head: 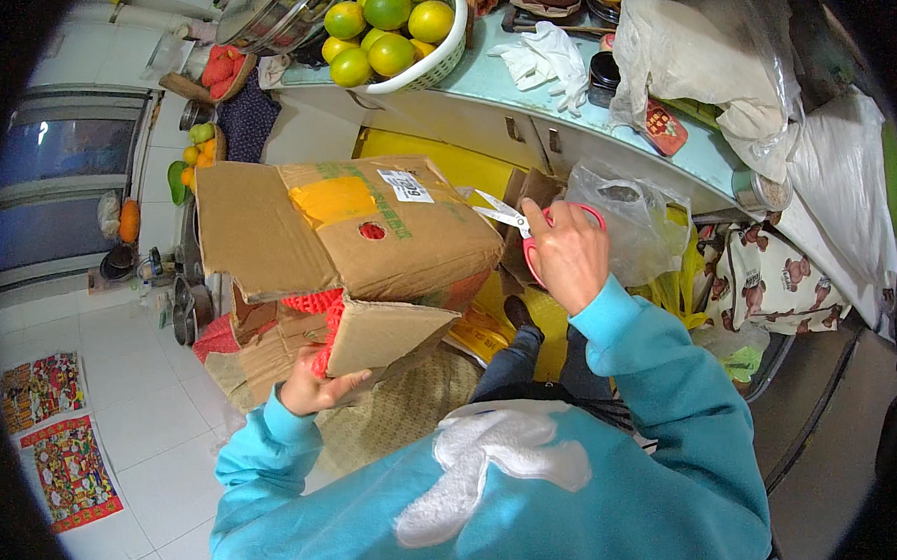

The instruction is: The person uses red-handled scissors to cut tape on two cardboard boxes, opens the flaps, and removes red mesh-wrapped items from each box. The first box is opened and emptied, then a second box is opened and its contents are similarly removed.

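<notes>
A worn cardboard box (420, 237) lies tilted before me, its flaps hanging loose at the left end. Yellow tape (335, 200) and a printed label (405, 186) are stuck on its upper face. Red mesh netting (332, 312) shows through the opened end and through a small round hole. With my left hand (315, 383) I grip the lower flap and netting; some of the fingers are hidden. In my right hand (572, 255) are red-handled scissors (505, 213), their blades parted beside the box's right end.
A white basket (451, 44) of green-yellow citrus fruit stands on the counter (480, 75) beyond the box. White crumpled tissue (544, 63) and a dark-lidded jar (604, 78) sit nearby. Clear plastic bags (627, 220) hang at right. A woven sack (405, 409) lies beneath the box.
</notes>
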A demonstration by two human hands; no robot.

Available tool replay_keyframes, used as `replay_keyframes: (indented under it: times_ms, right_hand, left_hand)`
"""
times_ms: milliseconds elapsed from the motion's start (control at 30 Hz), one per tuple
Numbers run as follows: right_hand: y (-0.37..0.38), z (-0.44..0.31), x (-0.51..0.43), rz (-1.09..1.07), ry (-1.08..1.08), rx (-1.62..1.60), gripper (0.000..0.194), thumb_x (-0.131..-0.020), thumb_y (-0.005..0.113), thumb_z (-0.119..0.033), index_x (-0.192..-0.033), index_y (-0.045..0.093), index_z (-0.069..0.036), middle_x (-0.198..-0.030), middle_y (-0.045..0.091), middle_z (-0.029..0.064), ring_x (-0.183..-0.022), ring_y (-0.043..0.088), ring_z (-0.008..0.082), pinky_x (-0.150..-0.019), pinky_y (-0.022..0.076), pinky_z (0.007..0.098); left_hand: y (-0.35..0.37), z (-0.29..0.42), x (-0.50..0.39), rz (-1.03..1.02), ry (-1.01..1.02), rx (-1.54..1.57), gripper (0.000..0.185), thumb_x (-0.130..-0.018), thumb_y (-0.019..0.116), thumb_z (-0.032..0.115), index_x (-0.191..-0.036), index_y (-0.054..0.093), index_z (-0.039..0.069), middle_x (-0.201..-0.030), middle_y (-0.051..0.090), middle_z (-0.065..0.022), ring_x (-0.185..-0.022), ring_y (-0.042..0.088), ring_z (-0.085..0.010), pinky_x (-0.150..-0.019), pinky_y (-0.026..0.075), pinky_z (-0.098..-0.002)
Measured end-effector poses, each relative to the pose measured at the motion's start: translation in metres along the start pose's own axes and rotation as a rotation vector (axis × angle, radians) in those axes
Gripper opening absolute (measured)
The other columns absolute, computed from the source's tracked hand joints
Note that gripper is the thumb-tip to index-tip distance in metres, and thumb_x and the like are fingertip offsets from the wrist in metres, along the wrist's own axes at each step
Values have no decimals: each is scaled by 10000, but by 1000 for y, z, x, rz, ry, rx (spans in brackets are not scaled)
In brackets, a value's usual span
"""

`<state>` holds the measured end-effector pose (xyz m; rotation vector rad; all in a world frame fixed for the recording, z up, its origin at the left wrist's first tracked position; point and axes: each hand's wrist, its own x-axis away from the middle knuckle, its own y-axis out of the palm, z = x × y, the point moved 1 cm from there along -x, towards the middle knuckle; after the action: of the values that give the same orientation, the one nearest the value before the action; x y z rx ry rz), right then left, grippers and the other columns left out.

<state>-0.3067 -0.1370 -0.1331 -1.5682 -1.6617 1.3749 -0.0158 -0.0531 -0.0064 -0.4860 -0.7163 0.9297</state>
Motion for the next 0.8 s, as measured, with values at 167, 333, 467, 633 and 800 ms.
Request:
replay_keyframes:
  times_ms: [167, 333, 467, 633, 800]
  right_hand:
    - [6, 3, -2, -10, 12, -46, 431, -620, 662, -99, -1043, 581, -78, -780, 526, 84, -737, 558, 238, -538, 466, 360]
    - [8, 7, -3, -57, 39, -160, 435, -626, 665, -98, -1053, 585, -73, -777, 531, 90, -744, 562, 247, -555, 466, 371]
    - [14, 5, -10, 14, -7, -124, 429, -628, 661, -93, -1050, 587, -67, -780, 542, 105, -718, 570, 267, -558, 469, 375]
    - [21, 3, -15, -48, -1, -159, 399, -634, 649, -79, -1026, 578, -54, -750, 545, 118, -657, 577, 295, -529, 467, 389]
    - [25, 6, -17, -106, -36, -168, 379, -635, 642, -74, -1005, 568, -49, -685, 541, 118, -615, 577, 304, -516, 467, 396]
  left_hand:
    - [2, 2, -1, -27, 102, -9, 218, -734, 667, 54, -931, 599, -9, -848, 634, -133, -782, 627, -274, -690, 488, -324]
    - [3, 1, -2, -63, 127, -40, 221, -719, 670, 44, -921, 601, -13, -856, 631, -143, -790, 622, -295, -701, 487, -343]
    - [5, 1, -3, -87, 136, -23, 242, -709, 666, 29, -934, 594, -22, -881, 624, -160, -827, 613, -313, -738, 481, -357]
    - [10, 3, -5, -87, 199, -13, 245, -715, 650, 21, -948, 589, -22, -899, 619, -170, -840, 604, -328, -756, 476, -366]
    - [7, -1, -5, -93, 174, -61, 249, -717, 652, 29, -953, 590, -22, -910, 614, -178, -847, 598, -337, -759, 474, -372]
